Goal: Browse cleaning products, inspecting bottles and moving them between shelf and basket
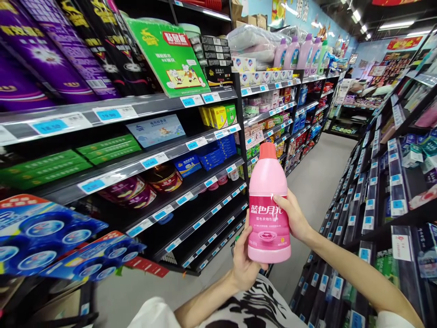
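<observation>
- Just below the left hand [246, 262], see patterned clothing [256, 303] in black and white.
- Cupping the lower left side and base of a pink bottle [269, 232] with the left hand, thumb along the edge, other fingers partly out of sight beneath.
- Gripping the opposite side of the bottle with the right hand [295, 214], thumb laid across the front label, remaining fingers hidden behind.
- Holding the bottle nearly upright between both hands, label towards the wearer, red cap [268, 151] in place above the fingers.
- Judging by this pose, probably at the stage of looking over the label.
- For the next move, likely calling for a steady two-handed hold, weight kept on the left hand, right thumb slid aside for a fuller view of the print.
- Well to the left of the left hand, see blue packs [68, 234] with round pieces.
- Farther left and above, note a green box [170, 59] on the shelving.
- To the right of the right hand, see a rack lined with price labels [364, 253].
- Beyond both hands, find the grey floor [309, 159] and, higher up, a row of lavender bottles [292, 53].
</observation>
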Demonstrator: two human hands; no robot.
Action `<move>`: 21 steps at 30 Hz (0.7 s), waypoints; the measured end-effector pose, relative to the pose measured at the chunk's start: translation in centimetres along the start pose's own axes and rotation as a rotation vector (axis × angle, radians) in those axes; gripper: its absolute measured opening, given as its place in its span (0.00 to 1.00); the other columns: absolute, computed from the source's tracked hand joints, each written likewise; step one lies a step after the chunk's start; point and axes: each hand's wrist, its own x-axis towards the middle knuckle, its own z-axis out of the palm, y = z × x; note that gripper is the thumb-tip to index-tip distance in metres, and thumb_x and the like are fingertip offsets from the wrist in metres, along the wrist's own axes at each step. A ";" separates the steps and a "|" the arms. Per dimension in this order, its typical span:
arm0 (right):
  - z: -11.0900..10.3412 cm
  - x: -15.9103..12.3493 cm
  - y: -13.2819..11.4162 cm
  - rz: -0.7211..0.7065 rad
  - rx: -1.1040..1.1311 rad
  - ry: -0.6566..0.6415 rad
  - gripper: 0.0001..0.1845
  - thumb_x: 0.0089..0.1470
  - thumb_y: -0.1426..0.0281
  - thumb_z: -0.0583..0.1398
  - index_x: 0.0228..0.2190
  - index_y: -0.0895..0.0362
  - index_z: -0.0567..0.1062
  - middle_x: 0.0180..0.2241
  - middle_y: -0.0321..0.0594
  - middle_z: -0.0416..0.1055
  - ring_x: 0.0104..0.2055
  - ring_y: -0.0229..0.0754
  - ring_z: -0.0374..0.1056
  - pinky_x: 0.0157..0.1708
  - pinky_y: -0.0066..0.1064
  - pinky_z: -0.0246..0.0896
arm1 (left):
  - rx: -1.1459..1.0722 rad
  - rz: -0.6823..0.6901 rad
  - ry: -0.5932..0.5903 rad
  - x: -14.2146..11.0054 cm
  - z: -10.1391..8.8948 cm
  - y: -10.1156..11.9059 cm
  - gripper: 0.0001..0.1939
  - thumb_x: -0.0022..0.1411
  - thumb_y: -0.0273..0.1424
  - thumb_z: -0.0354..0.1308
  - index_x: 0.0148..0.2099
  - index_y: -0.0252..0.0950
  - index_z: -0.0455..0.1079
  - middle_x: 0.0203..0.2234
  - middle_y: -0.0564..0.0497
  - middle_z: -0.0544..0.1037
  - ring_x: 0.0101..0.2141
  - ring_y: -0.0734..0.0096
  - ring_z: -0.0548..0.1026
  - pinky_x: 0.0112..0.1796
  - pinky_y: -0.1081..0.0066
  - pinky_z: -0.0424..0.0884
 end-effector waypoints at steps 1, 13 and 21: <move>0.0 0.0 0.0 0.004 0.014 0.004 0.26 0.51 0.50 0.71 0.45 0.52 0.75 0.41 0.40 0.81 0.38 0.47 0.76 0.38 0.37 0.75 | -0.014 -0.011 0.001 0.0 0.0 0.0 0.41 0.64 0.51 0.68 0.73 0.48 0.63 0.67 0.37 0.71 0.60 0.49 0.78 0.59 0.54 0.76; 0.0 -0.4 0.3 0.061 0.202 0.045 0.31 0.46 0.45 0.72 0.42 0.53 0.76 0.44 0.44 0.83 0.44 0.55 0.81 0.43 0.43 0.81 | -0.259 -0.285 0.096 -1.3 0.1 0.2 0.45 0.55 0.56 0.73 0.69 0.45 0.69 0.62 0.37 0.75 0.58 0.41 0.77 0.58 0.47 0.76; -0.4 -0.7 1.3 0.017 0.142 -0.030 0.35 0.50 0.46 0.72 0.54 0.46 0.72 0.47 0.41 0.81 0.44 0.51 0.81 0.39 0.39 0.82 | -0.605 -0.672 0.055 -0.5 0.2 1.5 0.48 0.59 0.58 0.68 0.76 0.59 0.55 0.72 0.41 0.62 0.47 0.47 0.84 0.41 0.54 0.86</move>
